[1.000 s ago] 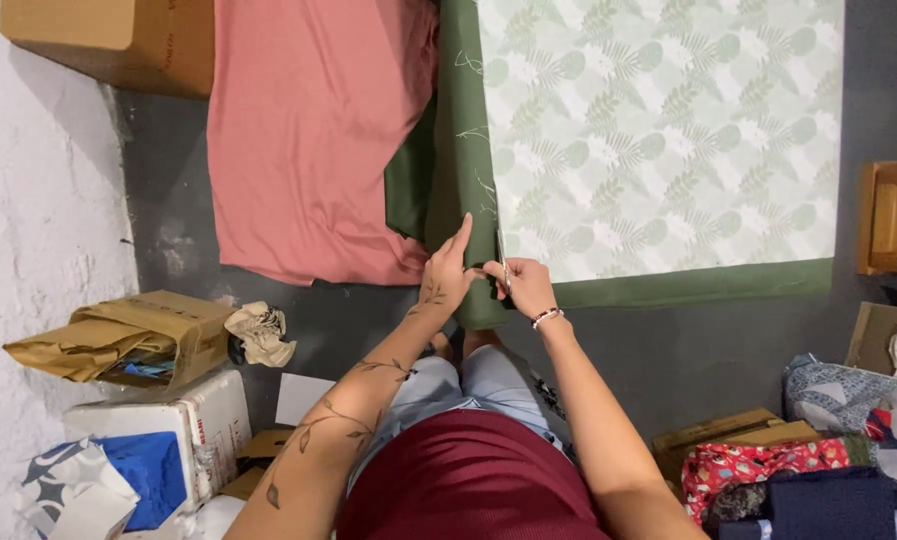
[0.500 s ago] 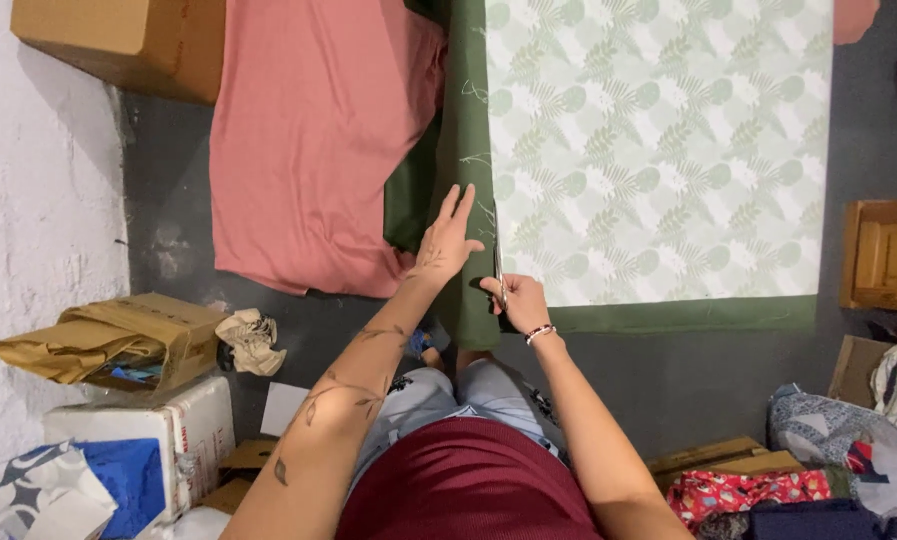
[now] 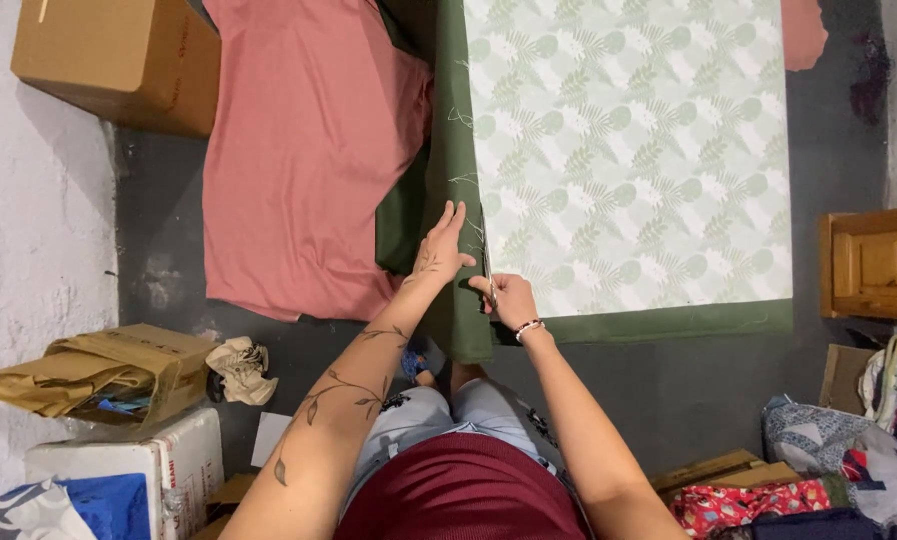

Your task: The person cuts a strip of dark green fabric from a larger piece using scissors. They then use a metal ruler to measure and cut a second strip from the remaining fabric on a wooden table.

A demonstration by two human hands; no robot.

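1. Nearest the camera, at the bottom of the view, are the person's dark red top and pale shorts, with both forearms reaching away over the grey floor [image 3: 668, 400].
2. On the near left lie a crumpled brown paper bag [image 3: 98, 375], a white box [image 3: 158, 470] and a small wad of cloth [image 3: 238, 368]; on the near right a heap of patterned fabrics [image 3: 848, 480].
3. A little farther, the right hand [image 3: 508, 298] is closed around what looks like a pair of scissors [image 3: 487, 268]. The blades are thin and partly hidden, so I cannot tell whether they are open.
4. Just left of it, the left hand [image 3: 440, 250] lies flat with fingers spread and pointing away, pressing down on the green fabric [image 3: 453, 170]. It holds nothing.
5. The leaf-print fabric [image 3: 628, 150] lies on top of the green fabric, whose border shows along its left and near sides. Its left edge runs near to far, straight ahead of both hands, between them; the scissors point along that line. The right hand sits nearer the person, the left slightly farther up the strip.
6. Left of the green strip spreads a pink cloth [image 3: 308, 150].
7. Farthest left stands a cardboard box [image 3: 108, 60]; on the right, a wooden cabinet [image 3: 873, 262].
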